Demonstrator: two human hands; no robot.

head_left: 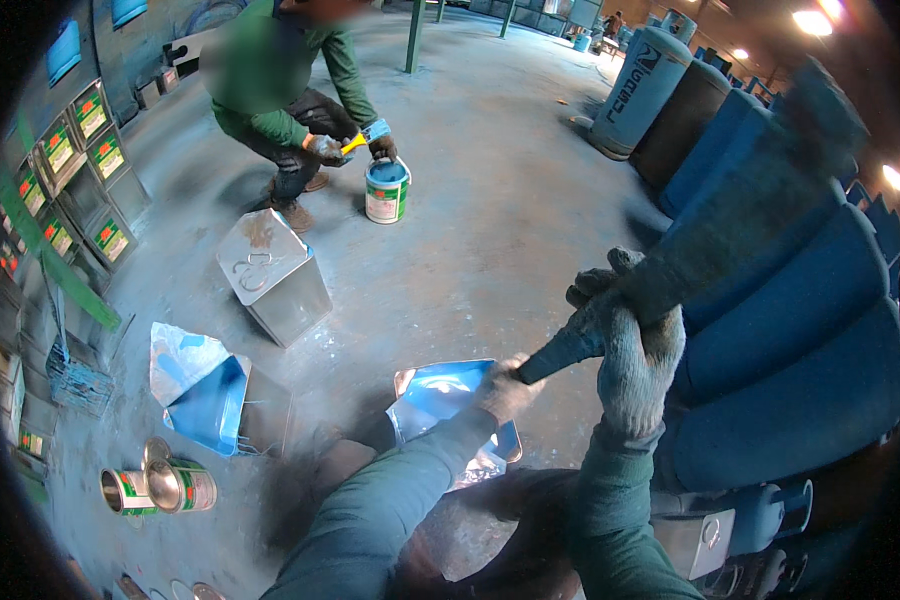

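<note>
A long, flat, dark paint-stained bar (740, 210) slants up to the right in front of me, widening toward its far end; its exact kind I cannot tell. My left hand (507, 388), in a pale stained glove, is closed round its narrow lower end. Higher up, my right hand (635, 355), gloved in grey, wraps round the bar too. Under my left hand stands a square metal tin (513, 445), cut open at the top, with glossy blue paint inside. My forearm and hand hide part of it.
A crouching person (345, 75) holds a yellow-handled brush (365, 137) over a paint can (386, 195). Left of me stand a closed square tin (295, 300), an opened blue-lined tin (210, 405) and small cans (185, 485). Large blue cylinders (790, 400) line the right side.
</note>
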